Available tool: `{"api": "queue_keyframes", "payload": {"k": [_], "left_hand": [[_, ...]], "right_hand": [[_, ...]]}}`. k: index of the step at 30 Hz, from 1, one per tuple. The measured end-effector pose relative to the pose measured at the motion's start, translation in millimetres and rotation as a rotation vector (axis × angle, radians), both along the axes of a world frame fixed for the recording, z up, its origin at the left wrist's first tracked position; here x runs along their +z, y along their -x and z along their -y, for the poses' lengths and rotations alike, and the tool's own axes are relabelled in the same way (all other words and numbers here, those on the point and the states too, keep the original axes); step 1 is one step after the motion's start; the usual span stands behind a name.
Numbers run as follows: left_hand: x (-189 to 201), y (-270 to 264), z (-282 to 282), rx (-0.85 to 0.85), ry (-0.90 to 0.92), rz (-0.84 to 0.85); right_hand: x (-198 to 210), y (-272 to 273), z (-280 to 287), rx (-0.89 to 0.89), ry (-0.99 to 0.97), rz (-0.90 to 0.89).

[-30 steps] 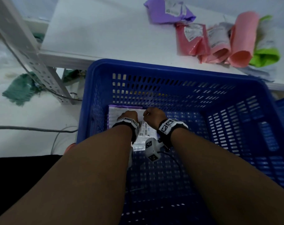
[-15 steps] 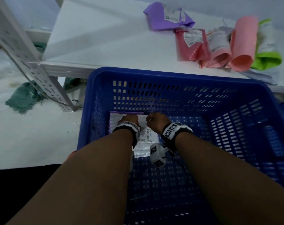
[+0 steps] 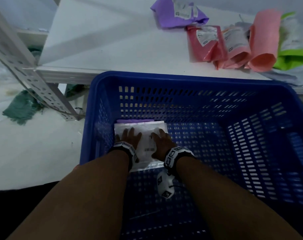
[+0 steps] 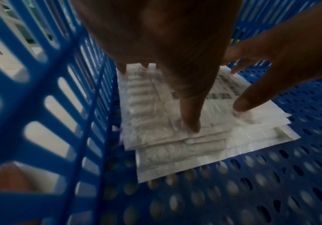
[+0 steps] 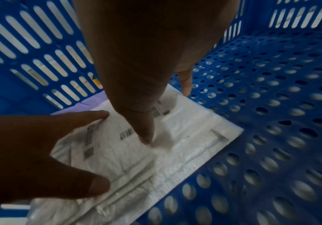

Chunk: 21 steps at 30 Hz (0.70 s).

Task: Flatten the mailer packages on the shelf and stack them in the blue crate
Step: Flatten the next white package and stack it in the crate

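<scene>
A white bubble mailer (image 3: 146,144) with a barcode label lies on top of a small stack in the near-left corner of the blue crate (image 3: 190,78). A purple mailer (image 3: 130,121) peeks out beneath it at the far edge. My left hand (image 3: 129,135) presses flat on the white mailer's left half, fingers spread. Flat on its right half lies my right hand (image 3: 162,142), fingers straight. The left wrist view shows the white mailers (image 4: 156,137) stacked under my left hand (image 4: 175,76). In the right wrist view my right hand (image 5: 137,91) presses the top mailer (image 5: 175,144).
On the white shelf (image 3: 104,45) behind the crate lie rolled mailers: a purple one (image 3: 178,14), two red-pink ones (image 3: 206,42), a salmon one (image 3: 265,40) and a green one (image 3: 292,54). A slotted metal post (image 3: 26,70) stands left. The crate floor (image 3: 208,153) to the right is bare.
Both hands went from curled knuckles on the mailer to flat, spread fingers pressing it down. The view shifted slightly.
</scene>
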<state>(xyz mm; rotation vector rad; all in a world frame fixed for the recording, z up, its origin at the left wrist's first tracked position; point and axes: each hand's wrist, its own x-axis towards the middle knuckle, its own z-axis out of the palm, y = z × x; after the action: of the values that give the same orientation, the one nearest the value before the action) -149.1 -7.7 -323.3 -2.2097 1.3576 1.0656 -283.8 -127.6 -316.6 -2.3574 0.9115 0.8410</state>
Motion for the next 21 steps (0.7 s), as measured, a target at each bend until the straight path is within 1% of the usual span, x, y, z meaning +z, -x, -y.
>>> {"api": "queue_keyframes", "payload": {"k": [2, 5, 9, 11, 13, 14, 17, 19, 21], "left_hand": [[1.9, 3.6, 0.7, 0.018, 0.017, 0.003], [10.8, 8.7, 7.8, 0.001, -0.01, 0.011], [13.5, 3.3, 16.6, -0.001, -0.002, 0.02], [14.4, 2.6, 26.2, 0.035, 0.098, 0.052], [27.7, 3.2, 41.2, 0.122, 0.279, 0.042], [40.1, 4.0, 50.0, 0.15, 0.379, 0.021], [78.0, 8.7, 77.6, 0.133, 0.659, -0.042], [103.2, 12.0, 92.0, 0.152, 0.779, -0.076], [124.0, 12.6, 102.5, 0.147, 0.852, -0.091]], "right_hand": [[-12.4, 2.4, 0.2, 0.021, -0.002, 0.007], [-22.2, 1.7, 0.9, 0.018, 0.03, 0.06], [-12.4, -0.3, 6.7, 0.04, 0.089, 0.069], [-4.2, -4.3, 11.4, 0.003, 0.077, 0.097], [8.0, -12.0, 15.4, -0.006, 0.091, 0.18], [18.3, -16.3, 16.5, -0.009, 0.111, 0.232], [53.6, -23.3, 26.0, -0.042, 0.176, 0.386], [84.8, -23.7, 37.9, -0.06, 0.259, 0.431], [112.5, -20.5, 51.1, -0.049, 0.365, 0.483]]}}
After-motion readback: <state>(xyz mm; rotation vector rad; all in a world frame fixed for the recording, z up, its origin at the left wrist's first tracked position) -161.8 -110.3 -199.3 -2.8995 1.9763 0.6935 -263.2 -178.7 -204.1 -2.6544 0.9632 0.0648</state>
